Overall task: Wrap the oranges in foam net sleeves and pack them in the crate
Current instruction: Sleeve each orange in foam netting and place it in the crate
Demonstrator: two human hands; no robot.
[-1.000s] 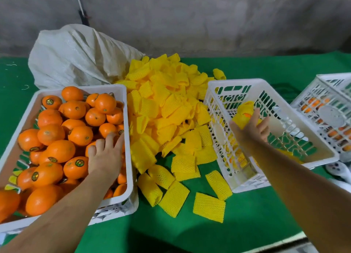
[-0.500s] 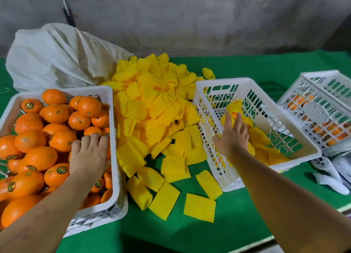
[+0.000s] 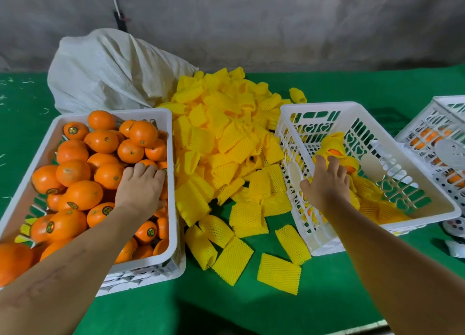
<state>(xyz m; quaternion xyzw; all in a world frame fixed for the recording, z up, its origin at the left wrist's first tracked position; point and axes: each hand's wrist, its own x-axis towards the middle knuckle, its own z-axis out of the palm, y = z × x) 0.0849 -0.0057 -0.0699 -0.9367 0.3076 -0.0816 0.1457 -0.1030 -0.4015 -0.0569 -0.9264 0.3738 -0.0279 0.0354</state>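
The layout reads as a production line running across the bench: bare oranges [image 3: 73, 172] heaped in a white crate [image 3: 173, 183] toward the left edge, a loose pile of yellow foam net sleeves [image 3: 226, 138] in the middle within reach of both arms, and the packing crate [image 3: 289, 138] toward the right edge — so fruit can travel left to right without crossing over. The left hand [image 3: 141, 188] lies palm-down among the oranges with its fingers curled over one by the crate's right wall; whether it has lifted that fruit I cannot tell. The right hand [image 3: 324, 181] reaches over the packing crate's near wall, fingers spread and bent down onto a sleeved orange [image 3: 332, 148] on top of the wrapped ones already inside, apparently seating it rather than gripping it. A white sack [image 3: 105, 68] slumps at the far edge — probably the sleeves' source. Another crate [image 3: 442, 138] holding fruit sits at the far right.
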